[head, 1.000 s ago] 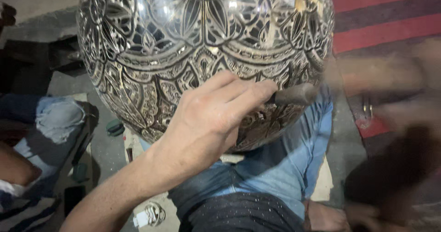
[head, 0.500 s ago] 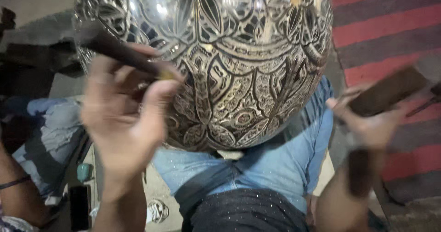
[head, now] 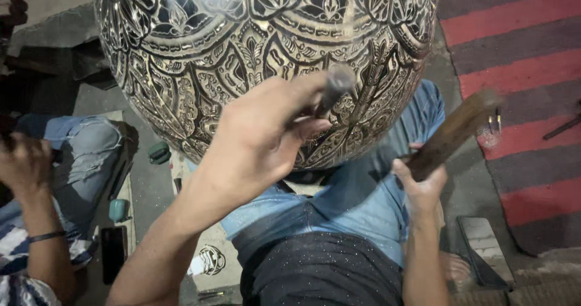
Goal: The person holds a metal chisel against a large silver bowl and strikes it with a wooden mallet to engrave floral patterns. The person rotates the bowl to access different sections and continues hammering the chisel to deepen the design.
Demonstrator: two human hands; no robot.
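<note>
Our left hand grips a chisel against the engraved metal vessel. Our right hand holds a wooden mallet, open air around it.

A: How is the light looking?

B: It is coming from above, rather warm. The engraved metal vessel is catching it w/ bright glare streaks near the top, approx. in the middle. The left hand is getting good light and staying fairly sharp.

A: And blur?

B: The chisel tip is smearing, and the wooden mallet in the right hand is blurring at its far end, i.e. motion blur. The left edge is sinking into deep shadow, so the other person's hand is showing dim and soft. The striped rug is looking evenly lit, colours a bit noisy.
</note>
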